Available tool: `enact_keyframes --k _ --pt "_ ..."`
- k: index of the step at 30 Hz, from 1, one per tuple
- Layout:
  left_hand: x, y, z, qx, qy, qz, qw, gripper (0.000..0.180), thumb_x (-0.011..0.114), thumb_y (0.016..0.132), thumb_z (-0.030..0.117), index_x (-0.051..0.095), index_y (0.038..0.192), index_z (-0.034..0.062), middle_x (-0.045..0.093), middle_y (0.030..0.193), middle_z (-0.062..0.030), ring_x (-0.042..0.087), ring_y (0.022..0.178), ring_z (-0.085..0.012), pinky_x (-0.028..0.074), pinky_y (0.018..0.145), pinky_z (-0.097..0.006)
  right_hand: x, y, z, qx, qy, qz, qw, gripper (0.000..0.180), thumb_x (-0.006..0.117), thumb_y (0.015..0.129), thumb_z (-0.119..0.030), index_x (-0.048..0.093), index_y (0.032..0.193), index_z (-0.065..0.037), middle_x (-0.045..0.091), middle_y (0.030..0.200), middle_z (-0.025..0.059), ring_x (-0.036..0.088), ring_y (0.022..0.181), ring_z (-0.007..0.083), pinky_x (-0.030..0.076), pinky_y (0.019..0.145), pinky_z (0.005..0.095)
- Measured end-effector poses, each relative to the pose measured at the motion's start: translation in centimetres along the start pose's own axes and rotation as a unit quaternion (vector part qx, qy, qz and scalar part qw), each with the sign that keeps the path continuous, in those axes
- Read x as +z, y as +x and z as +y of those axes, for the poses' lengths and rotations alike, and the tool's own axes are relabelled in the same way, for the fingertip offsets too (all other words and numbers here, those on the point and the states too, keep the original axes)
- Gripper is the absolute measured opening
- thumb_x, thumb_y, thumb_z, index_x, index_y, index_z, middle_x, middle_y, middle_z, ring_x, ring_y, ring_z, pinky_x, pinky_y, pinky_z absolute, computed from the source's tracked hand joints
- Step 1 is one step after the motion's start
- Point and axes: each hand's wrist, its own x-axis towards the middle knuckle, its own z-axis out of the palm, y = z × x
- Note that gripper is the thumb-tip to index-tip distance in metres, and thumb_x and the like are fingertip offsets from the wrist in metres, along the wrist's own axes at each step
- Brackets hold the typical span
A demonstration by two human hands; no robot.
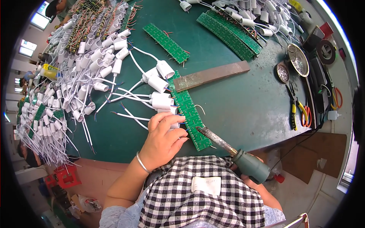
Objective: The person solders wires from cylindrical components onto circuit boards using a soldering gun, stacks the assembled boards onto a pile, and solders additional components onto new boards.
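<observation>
A long green circuit board strip (186, 108) lies in front of me, small wires standing along its edges. At its left edge my left hand (162, 138) is closed, thumb and fingertips pinching a thin wire beside the board. White lamp sockets (161, 102) with cables lie along that edge, some partly under the fingers. My right hand (248, 181) is wrapped round the green handle of a soldering iron (251, 166); the handle and apron hide most of it. The iron's dark tip is over the board's near part. A flat metal bar (213, 76) rests across the board's far end.
Heaped white sockets with cables (95, 72) fill the left side; more lie at the far right. Another board (166, 42) and stacked boards (228, 35) lie beyond. At right are a metal bowl (298, 60), a small dish (282, 72), pliers (292, 108) and scissors (305, 114).
</observation>
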Motion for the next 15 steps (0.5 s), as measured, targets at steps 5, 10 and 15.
enact_keyframes --k 5,10,15 --pt "-0.1 0.0 -0.3 0.019 -0.02 0.003 1.0 0.017 0.071 0.069 0.006 0.062 0.083 0.0107 0.056 0.118 -0.0071 0.045 0.111 -0.0334 0.034 0.096 -0.043 0.0 0.3 0.5 -0.058 -0.02 -0.005 0.998 0.041 0.068 0.078 -0.018 0.06 0.112 0.003 0.062 0.11 0.0166 0.06 0.102 0.0291 0.047 0.09 0.0369" --pt "0.9 0.0 0.1 -0.005 0.009 0.046 0.999 0.017 0.071 0.067 0.005 0.06 0.079 0.0103 0.058 0.114 -0.0062 0.047 0.108 -0.0325 0.035 0.095 -0.042 0.2 0.3 0.4 -0.03 0.009 0.02 0.999 0.038 0.067 0.075 -0.014 0.061 0.108 0.002 0.063 0.107 0.0164 0.061 0.099 0.0297 0.047 0.088 0.0366" --pt "1.6 0.5 0.7 -0.04 0.037 0.081 0.995 0.018 0.071 0.065 0.004 0.059 0.077 0.0101 0.06 0.108 -0.0039 0.047 0.104 -0.0308 0.035 0.093 -0.041 0.1 0.6 0.5 -0.107 -0.125 -0.004 0.986 0.035 0.067 0.07 -0.011 0.063 0.103 0.001 0.064 0.098 0.0145 0.063 0.09 0.0301 0.048 0.085 0.036"
